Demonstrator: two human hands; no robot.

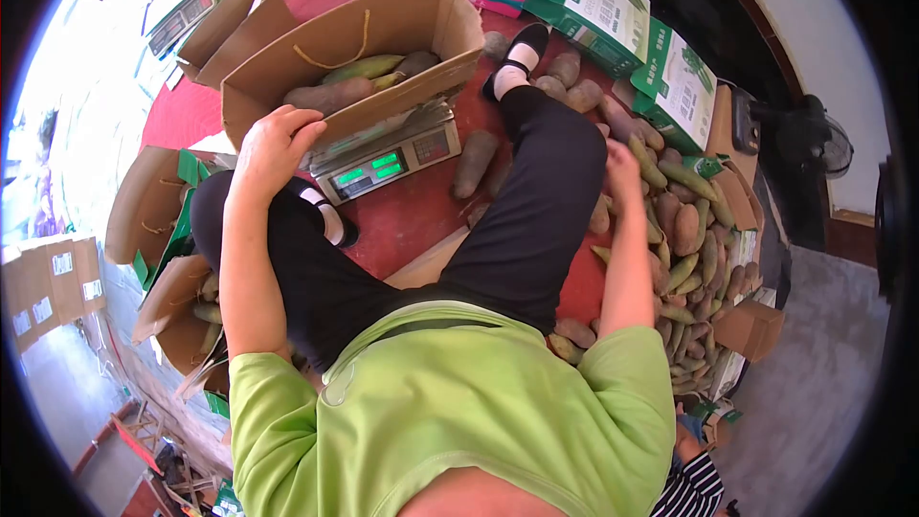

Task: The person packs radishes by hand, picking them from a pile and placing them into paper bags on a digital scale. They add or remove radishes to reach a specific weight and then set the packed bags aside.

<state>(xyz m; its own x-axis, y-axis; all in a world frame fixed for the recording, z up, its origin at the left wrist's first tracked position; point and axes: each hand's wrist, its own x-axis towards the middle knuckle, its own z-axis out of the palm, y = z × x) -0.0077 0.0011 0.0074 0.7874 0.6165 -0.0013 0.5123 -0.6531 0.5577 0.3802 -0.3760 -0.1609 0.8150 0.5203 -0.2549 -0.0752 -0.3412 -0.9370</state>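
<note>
A brown cardboard box [383,110] with string handles stands on a digital scale [388,168] whose display glows green. Inside it lie a few long roots, one green root [362,68] and some reddish-brown ones [328,96]. My left hand [280,142] is at the box's near rim, its fingers curled over the edge. Beside my bent knee, my right hand [622,170] reaches to the edge of a large pile of reddish and green roots [684,230]. Its fingers are partly hidden, and I cannot see whether they hold a root.
White-and-green printed boxes [598,10] line the far right. More open cartons [177,297] stand at the left, some with roots. Several loose roots [474,163] lie on the red floor covering [412,220]. A second scale [179,2] is far left, and a black fan [825,139] stands right.
</note>
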